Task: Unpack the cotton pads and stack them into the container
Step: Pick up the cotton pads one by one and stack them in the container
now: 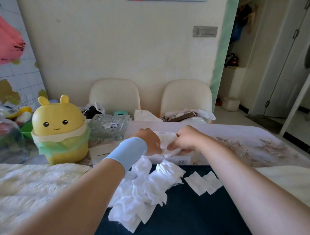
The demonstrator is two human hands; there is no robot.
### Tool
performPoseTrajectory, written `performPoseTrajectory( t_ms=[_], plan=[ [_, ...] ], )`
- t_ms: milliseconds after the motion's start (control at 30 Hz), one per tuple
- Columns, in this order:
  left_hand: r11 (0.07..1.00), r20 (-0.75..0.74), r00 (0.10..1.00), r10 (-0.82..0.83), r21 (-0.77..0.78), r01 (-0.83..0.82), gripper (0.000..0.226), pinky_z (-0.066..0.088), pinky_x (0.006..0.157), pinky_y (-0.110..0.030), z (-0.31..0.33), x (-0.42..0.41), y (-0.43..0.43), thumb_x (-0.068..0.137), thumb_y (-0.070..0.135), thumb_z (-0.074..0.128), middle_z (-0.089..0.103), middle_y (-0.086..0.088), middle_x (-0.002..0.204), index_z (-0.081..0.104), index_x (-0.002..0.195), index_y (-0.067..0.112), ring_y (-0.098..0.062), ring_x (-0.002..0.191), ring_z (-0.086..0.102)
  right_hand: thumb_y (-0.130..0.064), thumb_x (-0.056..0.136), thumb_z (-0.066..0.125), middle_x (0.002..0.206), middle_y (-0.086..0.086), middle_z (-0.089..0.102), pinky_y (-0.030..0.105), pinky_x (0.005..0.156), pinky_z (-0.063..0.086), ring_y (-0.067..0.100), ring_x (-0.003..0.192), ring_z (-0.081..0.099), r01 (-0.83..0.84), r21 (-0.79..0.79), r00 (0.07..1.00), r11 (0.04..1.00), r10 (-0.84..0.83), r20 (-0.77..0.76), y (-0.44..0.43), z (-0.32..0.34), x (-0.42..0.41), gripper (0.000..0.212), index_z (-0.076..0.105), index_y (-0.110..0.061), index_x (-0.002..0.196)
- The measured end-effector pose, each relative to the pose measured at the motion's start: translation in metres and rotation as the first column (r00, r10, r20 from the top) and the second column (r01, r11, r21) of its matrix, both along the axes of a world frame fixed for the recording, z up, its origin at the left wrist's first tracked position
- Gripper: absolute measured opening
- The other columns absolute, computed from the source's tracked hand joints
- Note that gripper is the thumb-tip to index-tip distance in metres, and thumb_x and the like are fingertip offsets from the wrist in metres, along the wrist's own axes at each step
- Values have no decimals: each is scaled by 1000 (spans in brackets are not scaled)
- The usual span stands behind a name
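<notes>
A loose pile of white square cotton pads lies on the dark blue cloth in front of me, with two more cotton pads lying apart to the right. Both hands meet over the table edge. My left hand, with a light blue wristband, and my right hand both grip a bunch of white pads between them. Under the hands lies a flat clear package with a barcode. A clear glass container stands just left of my left hand.
A yellow cartoon-faced bin with a green bag stands at left on the table. Clutter and a jar fill the far left. Two cream chairs stand behind the floral tablecloth. A fluffy white blanket covers my lap sides.
</notes>
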State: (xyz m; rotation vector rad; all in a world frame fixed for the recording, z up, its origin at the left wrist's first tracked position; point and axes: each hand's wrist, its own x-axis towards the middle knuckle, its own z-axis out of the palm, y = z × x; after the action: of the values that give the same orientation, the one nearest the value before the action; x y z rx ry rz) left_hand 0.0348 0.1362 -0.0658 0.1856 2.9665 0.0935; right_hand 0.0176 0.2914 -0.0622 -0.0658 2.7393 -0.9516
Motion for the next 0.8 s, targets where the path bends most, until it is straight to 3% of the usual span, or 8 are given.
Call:
performPoseTrajectory(
  t_ms=[100, 267, 367, 467, 533, 667, 767, 800],
  plan=[
    [995, -25, 1000, 3, 96, 0, 27, 49, 100, -38, -5, -5, -7, 90, 43, 59, 56, 2, 127, 72, 111, 33, -26, 121, 50, -19, 77, 81, 75, 4, 59, 24, 52, 41, 18, 61, 56, -7, 201, 1000, 980, 13, -28, -5, 0, -1, 22, 62, -10, 83],
    [988, -36, 999, 5, 152, 1, 18, 50, 98, -39, -12, -10, -10, 84, 47, 64, 59, 5, 122, 72, 98, 40, -24, 116, 53, -15, 80, 71, 83, 2, 52, 26, 60, 45, 17, 67, 53, 59, 578, 993, 814, 14, -121, -23, 0, -3, 22, 52, -13, 92],
    [984, -29, 1000, 1, 177, 4, 17, 51, 95, -39, -14, -11, -13, 81, 51, 63, 59, 5, 122, 70, 94, 45, -24, 112, 55, -32, 78, 75, 86, -2, 55, 28, 82, 51, 19, 82, 62, 55, 648, 996, 760, -1, -84, -29, 5, -5, 29, 53, -18, 91],
    [979, -44, 999, -24, 201, 32, 21, 50, 97, -40, -16, -11, -17, 84, 50, 62, 57, 4, 121, 71, 102, 44, -24, 116, 52, -29, 85, 66, 100, 0, 56, 34, 95, 49, 25, 104, 61, 43, 720, 998, 693, 6, -65, -34, 2, -8, 32, 56, -18, 114],
    [976, -57, 998, -28, 213, 40, 23, 50, 97, -41, -17, -9, -19, 84, 52, 61, 55, 4, 121, 71, 105, 46, -24, 115, 52, -28, 89, 62, 100, 0, 54, 33, 92, 47, 26, 104, 59, -29, 690, 1000, 723, 19, 21, -43, -2, -7, 32, 55, -18, 119],
    [974, -69, 997, -39, 219, 53, 26, 47, 100, -42, -21, -5, -25, 84, 54, 61, 54, 3, 125, 68, 109, 48, -24, 121, 49, -26, 100, 51, 86, 7, 54, 32, 75, 44, 24, 81, 55, -229, 485, 960, 844, 115, 254, -47, 9, 1, 22, 60, -8, 108],
    [967, -84, 996, -40, 249, 60, 21, 45, 99, -37, -23, -3, -28, 85, 49, 62, 52, 7, 125, 66, 106, 50, -20, 121, 48, -20, 99, 42, 104, 11, 67, 29, 68, 43, 28, 94, 64, -113, 311, 970, 944, 37, 239, -31, 18, 10, 18, 58, -12, 101],
    [966, -98, 995, -37, 252, 61, 21, 46, 99, -37, -23, -2, -28, 85, 49, 62, 52, 8, 125, 66, 105, 51, -20, 120, 49, -16, 97, 42, 101, 11, 68, 28, 64, 41, 27, 91, 64, -92, 295, 977, 951, 28, 213, -29, 17, 13, 17, 58, -12, 96]
  ],
)
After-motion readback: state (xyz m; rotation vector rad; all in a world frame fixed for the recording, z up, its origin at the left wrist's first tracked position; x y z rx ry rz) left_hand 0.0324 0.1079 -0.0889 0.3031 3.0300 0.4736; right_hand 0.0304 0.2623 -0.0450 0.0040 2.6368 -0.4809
